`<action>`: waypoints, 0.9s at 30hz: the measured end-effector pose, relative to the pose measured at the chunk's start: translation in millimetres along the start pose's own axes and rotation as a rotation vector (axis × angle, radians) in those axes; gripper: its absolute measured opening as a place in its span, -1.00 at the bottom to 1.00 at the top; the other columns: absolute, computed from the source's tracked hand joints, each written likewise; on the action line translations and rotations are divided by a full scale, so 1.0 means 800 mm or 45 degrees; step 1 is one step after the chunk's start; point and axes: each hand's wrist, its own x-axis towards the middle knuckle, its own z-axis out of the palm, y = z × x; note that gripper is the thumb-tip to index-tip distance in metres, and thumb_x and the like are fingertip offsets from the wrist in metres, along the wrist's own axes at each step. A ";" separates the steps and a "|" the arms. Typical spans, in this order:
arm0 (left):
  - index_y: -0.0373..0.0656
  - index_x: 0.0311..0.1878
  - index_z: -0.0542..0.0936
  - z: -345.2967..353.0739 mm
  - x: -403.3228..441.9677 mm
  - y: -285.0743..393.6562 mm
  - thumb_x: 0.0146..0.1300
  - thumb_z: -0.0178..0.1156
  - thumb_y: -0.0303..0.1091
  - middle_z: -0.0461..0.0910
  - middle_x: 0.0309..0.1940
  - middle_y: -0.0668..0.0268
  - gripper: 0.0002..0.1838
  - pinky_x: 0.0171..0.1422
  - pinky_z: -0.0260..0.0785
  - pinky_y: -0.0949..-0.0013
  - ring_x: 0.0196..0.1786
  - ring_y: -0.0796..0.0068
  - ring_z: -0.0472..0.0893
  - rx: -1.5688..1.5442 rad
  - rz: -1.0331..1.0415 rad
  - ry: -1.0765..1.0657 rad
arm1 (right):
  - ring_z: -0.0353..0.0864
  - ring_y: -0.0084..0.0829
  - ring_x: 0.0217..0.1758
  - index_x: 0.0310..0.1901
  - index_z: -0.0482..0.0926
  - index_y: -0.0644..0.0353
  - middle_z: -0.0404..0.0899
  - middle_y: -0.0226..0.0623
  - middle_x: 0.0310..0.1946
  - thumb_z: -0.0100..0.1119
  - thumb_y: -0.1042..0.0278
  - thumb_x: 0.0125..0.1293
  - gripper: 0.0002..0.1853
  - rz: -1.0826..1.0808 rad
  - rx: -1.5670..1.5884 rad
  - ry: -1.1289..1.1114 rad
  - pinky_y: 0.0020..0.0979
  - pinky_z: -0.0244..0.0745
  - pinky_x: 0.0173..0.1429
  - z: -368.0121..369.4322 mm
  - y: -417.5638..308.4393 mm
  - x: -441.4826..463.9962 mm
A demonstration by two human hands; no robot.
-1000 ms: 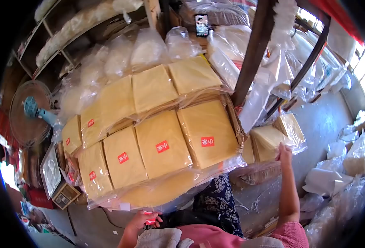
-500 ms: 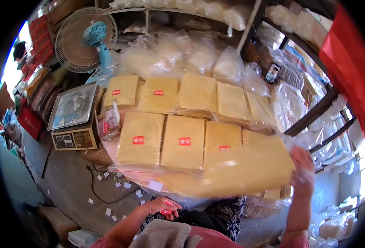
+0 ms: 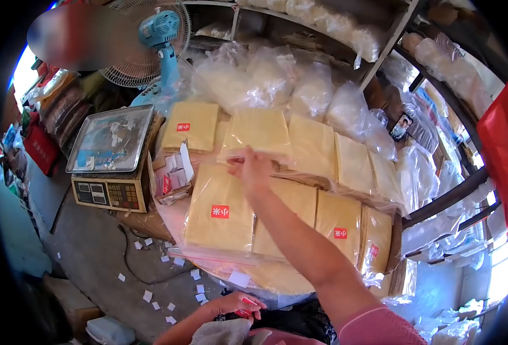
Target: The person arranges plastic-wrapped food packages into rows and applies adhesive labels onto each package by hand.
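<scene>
My right hand [image 3: 253,171] reaches over the middle of the stacks, its fingers pinched at the lower edge of a yellowish package [image 3: 258,131] in the back row. That package shows no red label. Low in the view, near my lap, my left hand [image 3: 237,305] holds small red labels [image 3: 247,307] between its fingers. In front of my right arm lies a front-row package with a red label [image 3: 220,211]. Another labelled package [image 3: 191,125] sits at the back left. My right forearm covers part of the front row.
A scale [image 3: 111,141] with a metal tray stands at the left, beside a small box of labels [image 3: 175,177]. Behind are a fan [image 3: 160,29] and clear filled bags [image 3: 311,92]. A phone [image 3: 401,126] leans at the back right. Paper pieces lie on the floor.
The view has turned left. My right hand has come from the far right, carrying a package across to the back row. My left hand still holds the red labels.
</scene>
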 end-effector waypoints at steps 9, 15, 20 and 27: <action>-0.35 0.08 0.40 0.002 0.000 0.000 0.23 0.14 -0.26 0.59 -0.29 0.18 -0.56 -0.28 0.46 0.46 -0.39 0.46 0.60 -0.034 -0.019 0.009 | 0.61 -0.36 -0.23 -0.14 0.44 0.31 0.53 -0.21 -0.24 -0.11 0.21 0.36 -0.70 0.484 0.209 -0.216 -0.40 0.56 -0.20 -0.021 -0.005 -0.030; -0.41 0.06 0.40 0.024 0.003 0.006 0.23 0.12 -0.31 0.58 -0.31 0.12 -0.59 -0.30 0.47 0.44 -0.39 0.38 0.61 0.027 -0.035 0.181 | 0.61 -0.43 -0.25 -0.14 0.49 0.31 0.56 -0.26 -0.26 -0.07 0.16 0.37 -0.67 0.278 -0.206 -0.882 -0.41 0.53 -0.13 -0.237 -0.096 -0.199; -0.43 0.03 0.41 0.027 0.017 0.000 0.20 0.14 -0.35 0.58 -0.36 0.04 -0.60 -0.35 0.52 0.33 -0.43 0.26 0.62 0.071 -0.089 0.322 | 0.64 -0.32 -0.32 -0.27 0.52 0.35 0.60 -0.17 -0.40 -0.07 0.23 0.36 -0.69 0.407 0.056 -0.354 -0.35 0.56 -0.19 -0.506 -0.071 -0.348; -0.41 -0.02 0.44 0.052 0.040 0.019 0.21 0.11 -0.36 0.59 -0.39 0.03 -0.65 -0.40 0.50 0.27 -0.47 0.23 0.61 0.203 -0.222 0.589 | 0.53 -0.48 -0.54 -0.37 0.46 0.17 0.47 -0.38 -0.54 0.12 0.05 0.21 -0.68 0.479 0.113 1.297 -0.44 0.47 -0.52 -0.838 0.085 -0.459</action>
